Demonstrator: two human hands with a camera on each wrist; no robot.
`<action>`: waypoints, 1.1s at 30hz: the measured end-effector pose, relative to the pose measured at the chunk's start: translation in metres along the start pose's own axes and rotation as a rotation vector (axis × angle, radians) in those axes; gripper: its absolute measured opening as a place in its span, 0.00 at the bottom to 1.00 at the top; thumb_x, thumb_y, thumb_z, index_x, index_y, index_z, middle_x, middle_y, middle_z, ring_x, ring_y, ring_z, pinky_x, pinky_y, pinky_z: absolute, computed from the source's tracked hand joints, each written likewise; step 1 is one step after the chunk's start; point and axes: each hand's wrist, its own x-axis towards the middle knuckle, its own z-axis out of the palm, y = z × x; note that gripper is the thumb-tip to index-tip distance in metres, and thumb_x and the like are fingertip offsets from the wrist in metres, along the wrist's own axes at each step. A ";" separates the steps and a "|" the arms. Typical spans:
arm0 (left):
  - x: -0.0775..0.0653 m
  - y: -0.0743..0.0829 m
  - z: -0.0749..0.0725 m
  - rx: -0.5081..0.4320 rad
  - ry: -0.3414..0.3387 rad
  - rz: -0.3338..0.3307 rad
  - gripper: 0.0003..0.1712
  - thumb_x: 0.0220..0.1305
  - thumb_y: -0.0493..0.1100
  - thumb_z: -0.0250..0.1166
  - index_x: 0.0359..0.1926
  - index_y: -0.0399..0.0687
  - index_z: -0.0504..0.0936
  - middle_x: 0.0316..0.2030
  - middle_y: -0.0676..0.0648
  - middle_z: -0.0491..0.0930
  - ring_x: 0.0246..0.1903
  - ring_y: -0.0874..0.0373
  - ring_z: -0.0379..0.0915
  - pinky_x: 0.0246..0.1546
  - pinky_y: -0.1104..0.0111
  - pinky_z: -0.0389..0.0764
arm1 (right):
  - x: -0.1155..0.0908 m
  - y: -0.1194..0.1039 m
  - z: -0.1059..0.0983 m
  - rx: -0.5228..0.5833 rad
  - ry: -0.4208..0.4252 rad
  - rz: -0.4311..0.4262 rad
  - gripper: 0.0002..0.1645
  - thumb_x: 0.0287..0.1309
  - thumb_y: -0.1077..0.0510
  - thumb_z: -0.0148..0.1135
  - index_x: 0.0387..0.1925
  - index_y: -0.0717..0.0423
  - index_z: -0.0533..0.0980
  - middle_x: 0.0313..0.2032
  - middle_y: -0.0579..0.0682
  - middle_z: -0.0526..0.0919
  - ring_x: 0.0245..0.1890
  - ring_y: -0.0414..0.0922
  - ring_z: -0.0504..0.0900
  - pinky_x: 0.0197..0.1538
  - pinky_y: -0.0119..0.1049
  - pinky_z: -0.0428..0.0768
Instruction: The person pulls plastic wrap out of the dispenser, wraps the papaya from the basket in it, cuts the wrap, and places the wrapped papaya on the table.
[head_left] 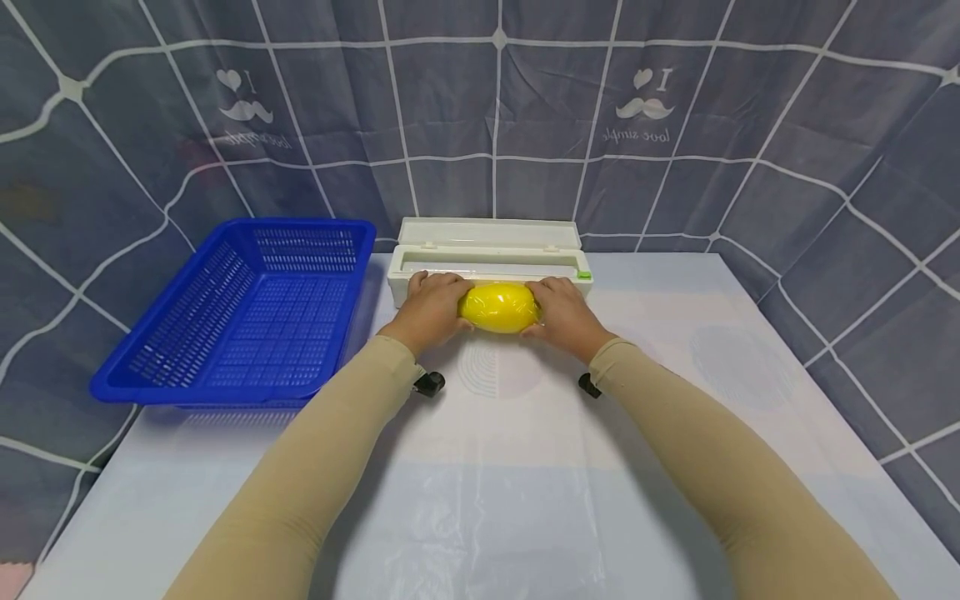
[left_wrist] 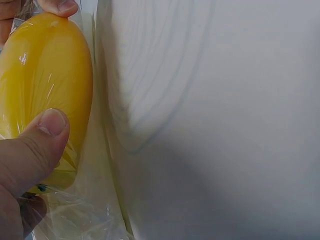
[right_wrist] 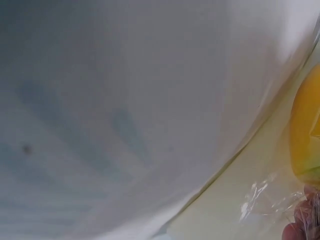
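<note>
A glossy yellow oval fruit (head_left: 501,308) lies lengthwise between my two hands, with clear cling film (left_wrist: 80,215) stretched over its skin. My left hand (head_left: 431,308) grips its left end, the thumb lying along the near side. At the other end my right hand (head_left: 568,317) holds it, fingers partly under film in the right wrist view. Right behind the fruit stands a white cling film dispenser (head_left: 491,234), its lid raised and a green slider (head_left: 584,275) at the right end. Both hands are close against the dispenser's front.
A blue plastic basket (head_left: 232,393) with perforated walls stands on the left of the table (head_left: 480,500). The table has a pale patterned cover. Behind and along the sides hangs a grey checked curtain (head_left: 442,108) with white lines.
</note>
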 end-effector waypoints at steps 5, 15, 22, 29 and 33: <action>0.001 -0.001 -0.001 0.007 -0.004 -0.002 0.41 0.63 0.53 0.77 0.74 0.50 0.73 0.70 0.46 0.75 0.74 0.47 0.64 0.79 0.41 0.47 | 0.000 0.001 0.000 0.001 0.002 -0.002 0.53 0.53 0.47 0.83 0.74 0.63 0.67 0.65 0.62 0.76 0.68 0.60 0.69 0.79 0.53 0.61; 0.000 0.000 -0.002 0.020 0.009 0.003 0.40 0.63 0.53 0.77 0.73 0.51 0.74 0.69 0.47 0.76 0.72 0.47 0.66 0.77 0.41 0.50 | 0.001 0.001 -0.001 -0.004 -0.012 -0.002 0.52 0.55 0.47 0.82 0.74 0.62 0.68 0.65 0.61 0.76 0.68 0.60 0.69 0.78 0.53 0.62; -0.001 -0.001 -0.001 0.019 -0.002 0.005 0.40 0.64 0.53 0.76 0.74 0.51 0.74 0.69 0.47 0.75 0.72 0.46 0.65 0.75 0.42 0.52 | 0.000 0.000 -0.002 0.000 -0.025 -0.001 0.52 0.55 0.47 0.82 0.74 0.63 0.67 0.65 0.62 0.76 0.68 0.60 0.70 0.79 0.54 0.62; -0.001 -0.001 -0.001 -0.004 0.026 -0.018 0.38 0.60 0.53 0.79 0.70 0.56 0.79 0.59 0.44 0.68 0.62 0.45 0.64 0.69 0.44 0.54 | 0.001 0.000 -0.001 -0.014 -0.038 0.008 0.53 0.55 0.46 0.81 0.75 0.63 0.66 0.66 0.62 0.76 0.68 0.60 0.69 0.79 0.54 0.62; -0.001 0.001 -0.001 0.021 -0.002 -0.025 0.40 0.61 0.54 0.78 0.72 0.54 0.76 0.58 0.45 0.72 0.61 0.44 0.66 0.70 0.44 0.56 | 0.002 0.003 0.001 -0.006 -0.040 0.017 0.54 0.55 0.46 0.81 0.75 0.62 0.66 0.67 0.62 0.76 0.69 0.60 0.70 0.79 0.53 0.61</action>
